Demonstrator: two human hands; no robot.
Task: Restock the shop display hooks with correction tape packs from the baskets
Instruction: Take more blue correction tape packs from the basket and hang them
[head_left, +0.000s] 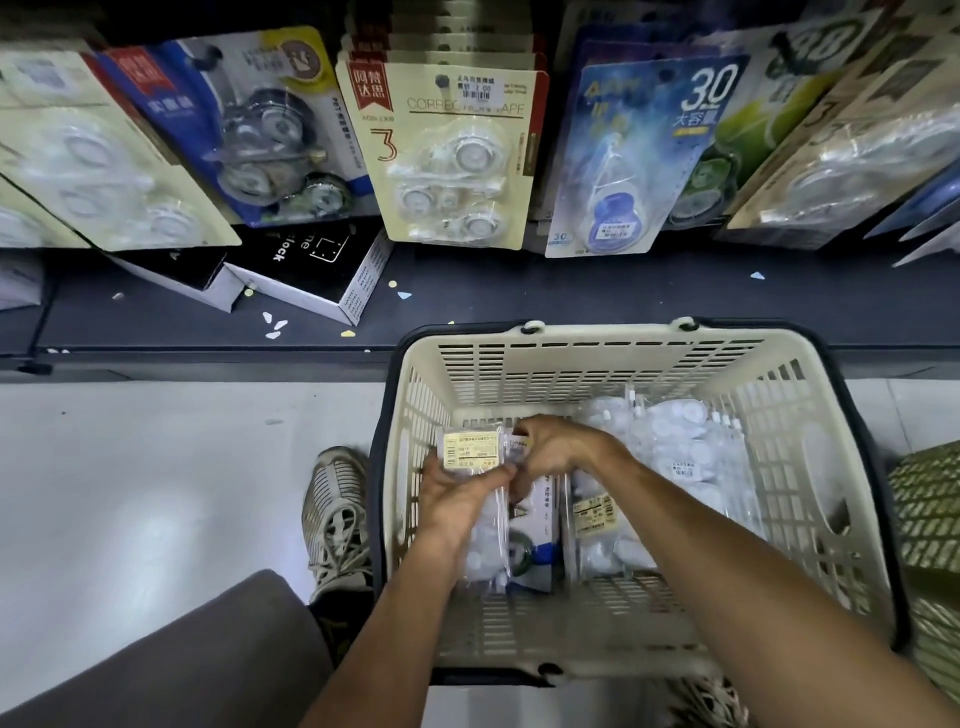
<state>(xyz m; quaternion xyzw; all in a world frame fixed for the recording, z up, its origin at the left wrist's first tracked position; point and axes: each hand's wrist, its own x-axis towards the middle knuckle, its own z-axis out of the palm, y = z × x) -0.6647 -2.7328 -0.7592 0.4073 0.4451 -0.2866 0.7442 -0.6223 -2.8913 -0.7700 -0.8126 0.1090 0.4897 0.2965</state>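
Both forearms reach into the cream basket (613, 358) at lower centre, loose correction tape packs (675, 447) piled inside. Left hand (457, 493) grips a clear pack (470, 454) with a yellow label, thumb curled over it. Right hand (556, 447) pinches that pack's top edge. Hanging packs (457, 156) fill the display hooks across the top of frame.

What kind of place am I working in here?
Most likely a stationery shop aisle. Carded correction tape packs with price stickers hang in rows on display hooks, and a plastic shopping basket of bagged stock sits on the floor below.
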